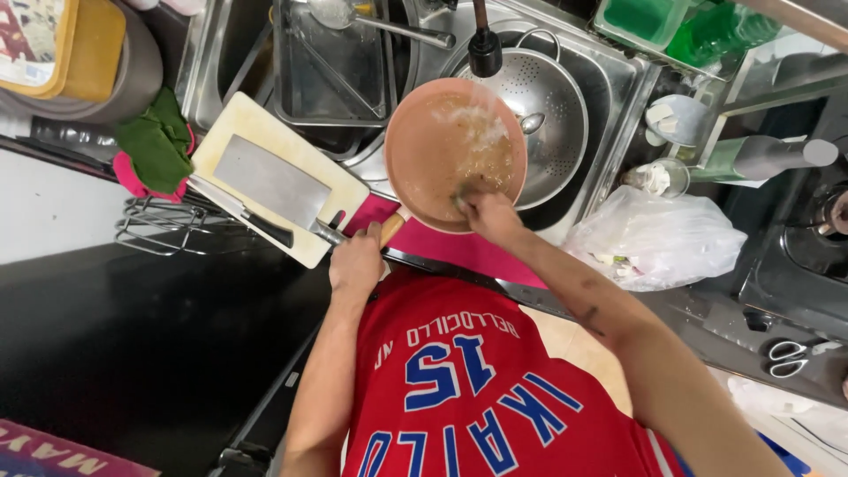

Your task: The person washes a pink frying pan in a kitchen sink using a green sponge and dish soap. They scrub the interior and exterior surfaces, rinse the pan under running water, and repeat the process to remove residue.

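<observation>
Item one: my left hand (356, 263), fingers curled tight around the wooden handle (391, 229) of a pink frying pan (455, 152), held tilted over the sink (609, 132).

Item two: my right hand (491, 215), fingers bunched and pressed onto a small scrubber (465, 195) against the pan's inner wall; soapy residue lies just beyond those fingertips.

Item three: a steel colander (552, 106), behind the pan, beyond my right fingers.

Item four: a cutting board (265, 141) bearing a cleaver (269, 185), just outside my left fingers.

Item five: a clear plastic bag (658, 238), well outside my right hand.
</observation>
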